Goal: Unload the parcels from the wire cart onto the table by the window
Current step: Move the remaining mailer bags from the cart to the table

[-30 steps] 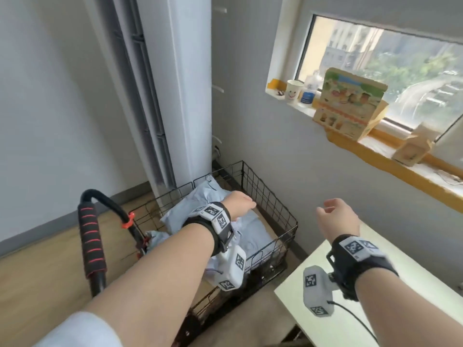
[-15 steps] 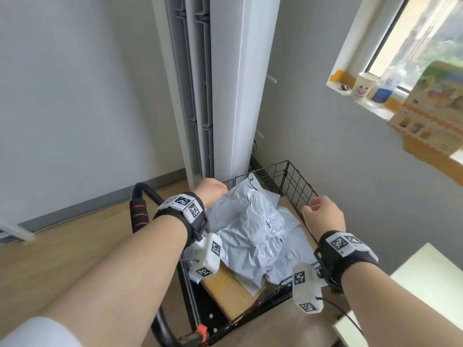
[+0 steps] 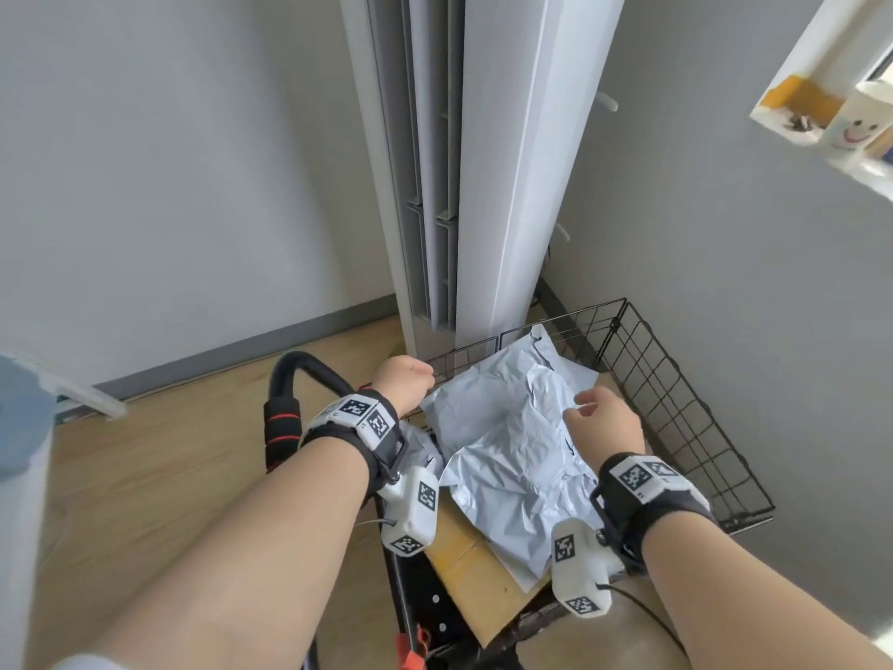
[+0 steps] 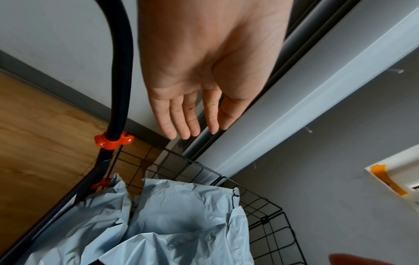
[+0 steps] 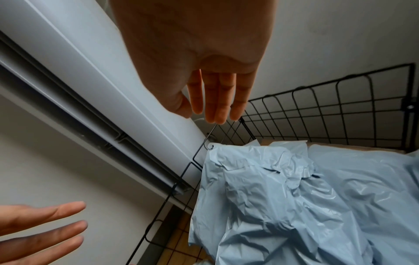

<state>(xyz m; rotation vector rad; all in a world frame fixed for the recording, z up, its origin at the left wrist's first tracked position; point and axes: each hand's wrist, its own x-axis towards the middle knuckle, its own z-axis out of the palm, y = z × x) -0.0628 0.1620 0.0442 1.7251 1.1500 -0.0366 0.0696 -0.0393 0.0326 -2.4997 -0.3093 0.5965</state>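
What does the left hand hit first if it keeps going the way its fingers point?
Probably the far rim of the wire cart, near the tall white unit; the left hand is open above the parcels. Depth is unclear.

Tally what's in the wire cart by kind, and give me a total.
Pale blue-grey crumpled plastic mailer bags: 3 can be told apart, overlapping; more may lie hidden beneath
Brown cardboard box, under the bags: 1
Total: 4 parcels visible in the black wire cart
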